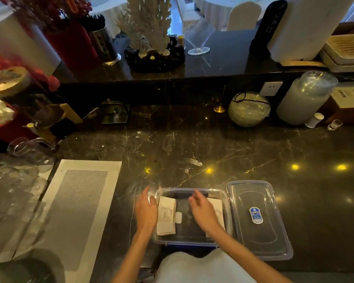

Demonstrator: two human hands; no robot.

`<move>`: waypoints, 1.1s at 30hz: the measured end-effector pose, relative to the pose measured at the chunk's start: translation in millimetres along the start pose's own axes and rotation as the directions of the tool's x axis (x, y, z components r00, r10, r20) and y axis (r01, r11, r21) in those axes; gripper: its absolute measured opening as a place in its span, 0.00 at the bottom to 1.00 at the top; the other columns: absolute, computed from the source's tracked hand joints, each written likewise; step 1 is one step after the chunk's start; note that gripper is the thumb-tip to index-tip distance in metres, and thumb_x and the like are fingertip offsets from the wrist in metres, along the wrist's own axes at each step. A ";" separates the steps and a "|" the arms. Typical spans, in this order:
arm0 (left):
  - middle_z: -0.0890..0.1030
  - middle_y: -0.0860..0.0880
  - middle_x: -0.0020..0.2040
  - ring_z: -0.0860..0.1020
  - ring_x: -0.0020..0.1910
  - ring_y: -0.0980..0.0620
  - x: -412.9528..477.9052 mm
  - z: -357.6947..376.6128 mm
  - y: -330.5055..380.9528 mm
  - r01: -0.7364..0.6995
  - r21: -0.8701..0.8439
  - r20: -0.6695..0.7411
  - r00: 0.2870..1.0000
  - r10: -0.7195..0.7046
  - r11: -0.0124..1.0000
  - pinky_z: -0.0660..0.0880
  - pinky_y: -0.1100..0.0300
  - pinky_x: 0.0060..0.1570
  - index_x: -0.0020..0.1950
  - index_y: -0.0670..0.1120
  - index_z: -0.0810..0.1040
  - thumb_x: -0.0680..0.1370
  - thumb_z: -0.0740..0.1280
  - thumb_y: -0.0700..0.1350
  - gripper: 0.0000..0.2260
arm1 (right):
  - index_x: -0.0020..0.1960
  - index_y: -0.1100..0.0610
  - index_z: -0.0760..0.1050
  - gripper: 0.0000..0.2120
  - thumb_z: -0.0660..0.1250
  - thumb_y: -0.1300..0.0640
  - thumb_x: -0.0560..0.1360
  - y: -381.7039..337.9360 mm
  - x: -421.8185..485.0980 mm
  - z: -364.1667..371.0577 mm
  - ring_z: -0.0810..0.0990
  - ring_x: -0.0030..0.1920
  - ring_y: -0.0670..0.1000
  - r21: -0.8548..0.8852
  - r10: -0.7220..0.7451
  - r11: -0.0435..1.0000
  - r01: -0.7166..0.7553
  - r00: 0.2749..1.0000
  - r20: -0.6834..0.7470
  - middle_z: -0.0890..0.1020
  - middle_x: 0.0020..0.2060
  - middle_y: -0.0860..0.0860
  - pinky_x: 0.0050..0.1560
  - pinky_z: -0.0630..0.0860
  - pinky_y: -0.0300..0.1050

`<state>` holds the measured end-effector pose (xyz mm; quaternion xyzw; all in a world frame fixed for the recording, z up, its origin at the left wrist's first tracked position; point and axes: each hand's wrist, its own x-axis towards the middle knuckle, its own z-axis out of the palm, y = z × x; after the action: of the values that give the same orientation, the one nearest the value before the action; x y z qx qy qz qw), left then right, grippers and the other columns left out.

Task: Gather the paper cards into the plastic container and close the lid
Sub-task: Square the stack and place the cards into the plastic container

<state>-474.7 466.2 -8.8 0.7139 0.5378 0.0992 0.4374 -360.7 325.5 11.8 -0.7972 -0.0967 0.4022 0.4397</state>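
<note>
Restaurant or banquet-hall service counter. Dark marble counter in two tiers; beyond it, round tables in white cloths and a covered chair. Stacked clear lids, upturned glassware, cutlery holder, coral centrepiece, red flower arrangement — front-of-house supplies.

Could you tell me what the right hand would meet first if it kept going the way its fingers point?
Probably the far wall of the plastic container; the right hand points away and slightly left, though its height above the rim is unclear.
</note>
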 end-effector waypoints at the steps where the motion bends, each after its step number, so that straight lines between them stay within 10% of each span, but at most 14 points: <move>1: 0.68 0.44 0.75 0.68 0.73 0.43 0.1 0.8 -4.3 0.019 -0.057 0.080 0.997 -0.014 0.998 0.67 0.43 0.70 0.76 0.51 0.64 0.84 0.56 0.48 0.20 | 0.79 0.52 0.56 0.27 0.57 0.50 0.83 -2.6 0.7 16.1 0.69 0.73 0.54 0.040 0.070 0.997 -0.073 0.995 0.065 0.70 0.73 0.52 0.70 0.68 0.50; 8: 0.70 0.47 0.74 0.72 0.68 0.53 -3.2 11.0 -29.4 0.041 -0.254 0.270 0.963 0.029 0.966 0.71 0.58 0.65 0.78 0.50 0.61 0.85 0.52 0.44 0.20 | 0.79 0.50 0.51 0.27 0.54 0.47 0.83 -10.4 -2.0 77.2 0.71 0.65 0.50 0.273 0.225 0.915 -0.297 0.937 0.267 0.68 0.73 0.52 0.60 0.67 0.43; 12: 0.68 0.46 0.76 0.67 0.74 0.48 3.6 11.3 -35.9 0.092 -0.323 0.291 0.957 0.007 0.942 0.65 0.46 0.74 0.78 0.49 0.64 0.85 0.54 0.40 0.20 | 0.81 0.49 0.46 0.30 0.54 0.46 0.83 -14.3 -3.7 87.3 0.67 0.72 0.54 0.292 0.259 0.892 -0.346 0.919 0.297 0.64 0.76 0.52 0.62 0.65 0.45; 18: 0.75 0.44 0.70 0.79 0.63 0.47 11.6 14.6 -46.2 0.165 -0.401 0.333 0.943 -0.024 0.901 0.79 0.51 0.59 0.77 0.52 0.65 0.84 0.56 0.41 0.21 | 0.71 0.50 0.65 0.17 0.54 0.50 0.83 -15.1 -2.7 83.1 0.79 0.61 0.58 0.421 0.313 0.822 -0.384 0.921 0.230 0.79 0.63 0.57 0.63 0.76 0.57; 23: 0.76 0.52 0.65 0.82 0.51 0.64 10.2 19.0 -51.1 0.126 -0.442 0.335 0.942 0.033 0.888 0.79 0.68 0.41 0.74 0.60 0.64 0.84 0.56 0.45 0.19 | 0.59 0.58 0.79 0.20 0.54 0.47 0.83 -13.7 -6.4 75.0 0.83 0.52 0.57 0.391 0.382 0.817 -0.424 0.905 0.185 0.84 0.54 0.60 0.46 0.78 0.47; 28: 0.75 0.54 0.65 0.81 0.54 0.62 8.0 23.3 -55.1 0.141 -0.449 0.342 0.939 0.024 0.882 0.79 0.66 0.42 0.72 0.64 0.62 0.84 0.54 0.48 0.18 | 0.55 0.56 0.80 0.21 0.53 0.44 0.83 -1.8 -9.8 76.6 0.83 0.55 0.57 0.348 0.395 0.824 -0.447 0.894 0.213 0.84 0.54 0.58 0.58 0.78 0.50; 33: 0.72 0.52 0.69 0.77 0.61 0.56 5.6 26.1 -53.6 0.123 -0.457 0.338 0.940 0.044 0.881 0.76 0.63 0.49 0.76 0.61 0.60 0.84 0.53 0.51 0.19 | 0.44 0.49 0.74 0.16 0.51 0.48 0.84 2.4 -7.6 71.6 0.79 0.39 0.46 0.354 0.422 0.807 -0.473 0.881 0.215 0.80 0.39 0.48 0.36 0.74 0.38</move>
<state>-492.9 459.6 -65.4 0.5809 0.4288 0.0938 0.6855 -418.2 364.9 -6.5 -0.6645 0.1500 0.5550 0.4775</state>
